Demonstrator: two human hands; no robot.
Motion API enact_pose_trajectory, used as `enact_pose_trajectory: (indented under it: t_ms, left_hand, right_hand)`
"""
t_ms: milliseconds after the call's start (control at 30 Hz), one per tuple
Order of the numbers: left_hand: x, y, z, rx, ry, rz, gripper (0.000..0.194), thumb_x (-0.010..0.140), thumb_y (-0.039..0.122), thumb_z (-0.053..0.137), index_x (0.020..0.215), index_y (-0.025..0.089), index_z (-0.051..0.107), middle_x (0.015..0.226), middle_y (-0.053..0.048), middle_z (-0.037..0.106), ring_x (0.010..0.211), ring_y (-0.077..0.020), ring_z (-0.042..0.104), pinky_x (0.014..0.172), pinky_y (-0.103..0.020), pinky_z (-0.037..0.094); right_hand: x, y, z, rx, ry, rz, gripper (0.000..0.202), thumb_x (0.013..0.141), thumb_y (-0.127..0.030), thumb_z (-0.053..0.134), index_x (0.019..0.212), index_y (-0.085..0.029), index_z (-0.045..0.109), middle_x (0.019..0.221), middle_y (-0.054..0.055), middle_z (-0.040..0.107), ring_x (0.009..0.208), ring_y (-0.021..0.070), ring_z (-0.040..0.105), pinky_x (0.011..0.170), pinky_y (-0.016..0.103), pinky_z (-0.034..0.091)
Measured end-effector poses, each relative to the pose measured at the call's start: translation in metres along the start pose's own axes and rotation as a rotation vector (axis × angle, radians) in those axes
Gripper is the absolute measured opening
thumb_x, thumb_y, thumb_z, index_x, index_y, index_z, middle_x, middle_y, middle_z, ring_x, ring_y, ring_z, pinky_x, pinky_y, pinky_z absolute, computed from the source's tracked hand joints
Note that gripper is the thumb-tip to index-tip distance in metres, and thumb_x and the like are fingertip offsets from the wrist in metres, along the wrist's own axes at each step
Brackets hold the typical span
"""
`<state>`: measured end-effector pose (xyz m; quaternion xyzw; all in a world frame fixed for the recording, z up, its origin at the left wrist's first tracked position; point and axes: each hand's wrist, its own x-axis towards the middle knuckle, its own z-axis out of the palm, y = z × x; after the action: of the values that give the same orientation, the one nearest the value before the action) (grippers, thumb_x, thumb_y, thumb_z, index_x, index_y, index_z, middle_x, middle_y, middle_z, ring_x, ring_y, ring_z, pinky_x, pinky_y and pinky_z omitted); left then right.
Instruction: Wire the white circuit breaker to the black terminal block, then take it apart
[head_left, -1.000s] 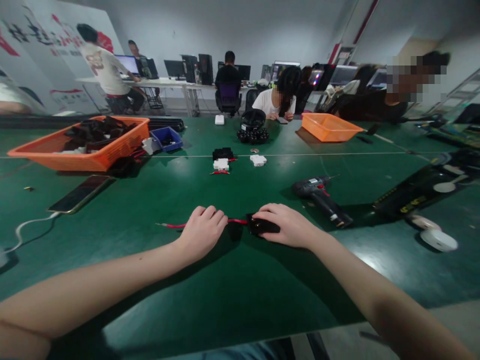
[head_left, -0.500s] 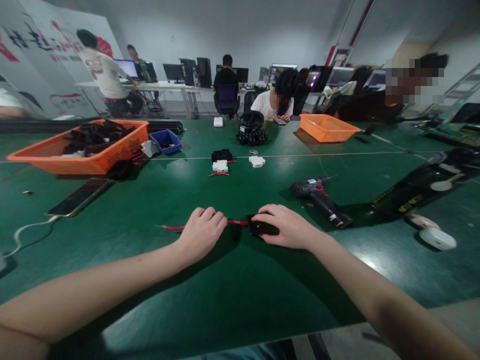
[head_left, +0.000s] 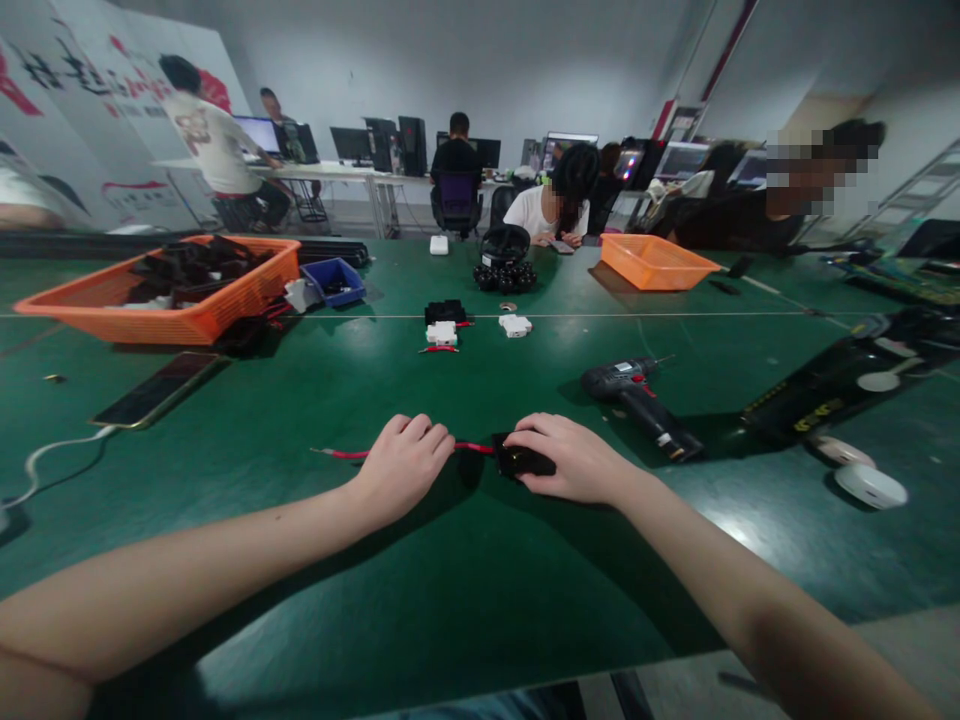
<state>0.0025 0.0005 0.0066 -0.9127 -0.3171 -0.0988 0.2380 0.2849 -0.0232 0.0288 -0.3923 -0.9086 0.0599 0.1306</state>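
A red wire (head_left: 349, 455) with a bare end runs under my left hand (head_left: 405, 462), whose fingers are closed round it. Its other end meets a small black box-shaped part (head_left: 529, 459). My right hand (head_left: 566, 455) grips that part from the right, thumb at the near side and fingers over the top. Both hands are low over the green table (head_left: 420, 610). Farther off lie a white part (head_left: 442, 333), a black part (head_left: 445, 311) and a short red wire (head_left: 439, 349), with a second white part (head_left: 515, 325) to their right.
A power drill (head_left: 641, 405) and a large black cylindrical object (head_left: 825, 380) lie to the right, near a round white object (head_left: 870, 487). On the left are a phone (head_left: 161, 390) with a cable, a filled orange basket (head_left: 135, 325) and a blue bin (head_left: 334, 283). Another orange basket (head_left: 656, 265) stands farther back.
Both hands keep nearly the same place and grip on the wire and the black part. The whole view has shifted very slightly.
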Motion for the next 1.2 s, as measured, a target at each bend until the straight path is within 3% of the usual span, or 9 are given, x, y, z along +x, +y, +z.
enact_pose_trajectory:
  t_ms: [667, 1200]
  left_hand:
    - [0.0, -0.0013, -0.0033, -0.005, -0.024, 0.002, 0.012, 0.095, 0.019, 0.052, 0.099, 0.018, 0.063, 0.093, -0.006, 0.064, 0.086, -0.0225, 0.052, 0.07, -0.037, 0.031]
    - [0.0004, -0.0011, -0.0039, -0.013, -0.009, 0.007, 0.013, 0.094, 0.018, 0.051, 0.098, 0.017, 0.064, 0.091, -0.008, 0.063, 0.084, -0.0223, 0.05, 0.07, -0.038, 0.032]
  right_hand:
    - [0.0008, 0.0001, 0.0009, 0.011, 0.016, -0.023, 0.032, 0.084, -0.029, 0.067, 0.116, -0.022, 0.065, 0.119, 0.011, 0.06, 0.104, 0.0255, 0.059, 0.088, 0.041, 0.05]
    - [0.0039, -0.0004, 0.0048, 0.046, 0.04, -0.015, 0.035, 0.078, -0.026, 0.069, 0.112, -0.021, 0.063, 0.112, 0.01, 0.06, 0.099, 0.0244, 0.058, 0.085, 0.039, 0.05]
